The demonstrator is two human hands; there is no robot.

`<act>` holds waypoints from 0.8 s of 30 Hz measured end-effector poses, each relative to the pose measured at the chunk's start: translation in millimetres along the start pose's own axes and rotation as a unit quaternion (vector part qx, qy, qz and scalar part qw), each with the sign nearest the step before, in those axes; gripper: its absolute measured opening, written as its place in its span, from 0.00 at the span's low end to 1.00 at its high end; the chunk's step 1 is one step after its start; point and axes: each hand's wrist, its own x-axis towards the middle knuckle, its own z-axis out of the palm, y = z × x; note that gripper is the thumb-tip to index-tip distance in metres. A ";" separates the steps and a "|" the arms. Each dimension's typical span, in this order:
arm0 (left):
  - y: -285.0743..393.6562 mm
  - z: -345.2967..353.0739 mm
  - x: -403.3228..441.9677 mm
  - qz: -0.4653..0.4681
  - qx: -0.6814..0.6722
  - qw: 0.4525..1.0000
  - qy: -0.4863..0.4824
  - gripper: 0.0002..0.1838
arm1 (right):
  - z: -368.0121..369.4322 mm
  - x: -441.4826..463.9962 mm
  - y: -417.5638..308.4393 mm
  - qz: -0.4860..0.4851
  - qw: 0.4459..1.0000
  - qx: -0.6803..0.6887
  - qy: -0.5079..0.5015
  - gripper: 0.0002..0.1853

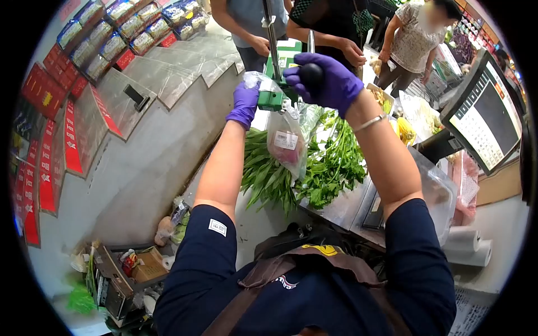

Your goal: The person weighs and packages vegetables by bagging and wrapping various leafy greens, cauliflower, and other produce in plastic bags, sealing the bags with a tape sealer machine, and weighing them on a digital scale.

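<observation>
My left hand (245,104), in a purple glove, grips the gathered neck of a clear plastic bag (272,140) beside a green bag-neck sealing machine (271,101). The bag hangs below the machine; a white label (286,139) is on it, and something dark reddish shows inside. My right hand (329,84), also gloved in purple, is at a round black knob (311,75) on the machine's metal lever, the thumb and fingers curved about it. Under the bag lie leafy green bunches (334,168) on the counter.
A touchscreen monitor (486,112) stands at the right, with plastic rolls (465,253) below. Several people stand across the counter, one with a hand (353,53) near the machine. Stepped shelves (162,67) run along the left. A cluttered crate (134,263) sits at the lower left.
</observation>
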 end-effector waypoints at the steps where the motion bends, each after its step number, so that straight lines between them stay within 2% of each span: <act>1: -5.1 0.6 2.3 0.020 0.016 1.000 0.004 0.15 | -7.0 -8.2 7.9 -0.030 0.998 -0.047 -0.003 0.17; 2: -0.2 1.7 -0.2 0.012 0.039 0.999 0.005 0.15 | -18.1 -14.4 18.8 -0.060 0.994 -0.093 -0.005 0.16; 3: 10.3 2.1 -4.8 0.003 0.062 0.998 0.006 0.16 | -26.4 -20.2 42.1 -0.058 0.955 -0.292 0.007 0.16; 4: 19.4 4.4 -9.3 -0.006 0.086 0.996 0.006 0.17 | -34.1 -30.5 74.1 -0.051 0.877 -0.477 0.021 0.17; 5: 24.3 1.8 -9.4 0.011 0.149 0.988 0.028 0.18 | -31.0 -39.4 114.0 -0.030 0.907 -0.414 0.067 0.17; 6: -2.9 0.4 4.0 0.024 0.179 0.982 0.049 0.18 | -27.8 -48.3 153.8 -0.016 0.931 -0.345 0.115 0.18; 7: 7.4 -3.6 0.7 0.007 0.190 0.981 0.048 0.18 | -60.4 -39.9 206.5 -0.028 0.928 -0.342 0.145 0.17; 8: 18.5 -8.7 -4.9 -0.010 0.202 0.978 0.046 0.18 | -69.2 -40.7 231.3 0.008 0.898 -0.397 0.187 0.17; 9: 11.3 -14.4 -0.8 0.012 0.154 0.988 0.027 0.17 | -67.0 -41.0 244.2 -0.059 0.919 -0.323 0.219 0.18; 10: 4.1 -16.1 3.7 0.033 0.104 0.994 0.012 0.17 | -71.5 -38.5 242.8 -0.057 0.914 -0.340 0.212 0.18; 11: 32.6 -19.7 -7.2 0.013 0.040 0.998 -0.041 0.10 | -71.0 -38.3 242.8 -0.050 0.911 -0.353 0.206 0.19; 12: 66.7 -17.5 -21.0 -0.050 -0.035 0.997 -0.048 0.09 | -71.4 -37.0 240.4 -0.047 0.908 -0.366 0.201 0.19; 13: 91.4 -18.7 -29.4 -0.051 -0.071 0.993 -0.085 0.08 | -58.0 -43.3 218.6 -0.006 0.931 -0.332 0.153 0.21; 15: 113.5 -15.2 -35.8 -0.053 -0.100 0.983 -0.142 0.08 | -38.0 -52.1 181.6 -0.012 0.957 -0.272 0.100 0.22; 16: 117.5 -12.7 -36.7 -0.051 -0.095 0.981 -0.161 0.08 | -37.2 -53.1 161.5 -0.045 0.980 -0.184 0.055 0.26; 17: 118.1 -9.3 -38.5 -0.050 -0.090 0.979 -0.178 0.09 | -54.5 -48.2 151.0 -0.119 0.972 -0.156 0.127 0.27; 19: 115.3 6.0 -42.8 -0.028 -0.139 0.971 -0.194 0.09 | -89.0 -38.6 130.1 -0.269 0.917 -0.126 0.266 0.30; 20: 114.4 14.7 -44.1 -0.014 -0.163 0.965 -0.204 0.09 | -129.6 -21.6 128.2 -0.298 0.873 -0.080 0.378 0.27; 21: 113.1 22.4 -44.4 0.042 -0.129 0.965 -0.225 0.10 | -180.4 3.9 130.2 -0.319 0.832 -0.100 0.443 0.21; 22: 119.0 28.0 -48.1 0.016 -0.135 0.950 -0.280 0.10 | -227.9 29.2 141.3 -0.325 0.788 -0.144 0.502 0.17; 24: 127.3 45.5 -59.1 0.053 -0.028 0.949 -0.309 0.09 | -238.4 37.0 138.4 -0.177 0.747 -0.270 0.581 0.18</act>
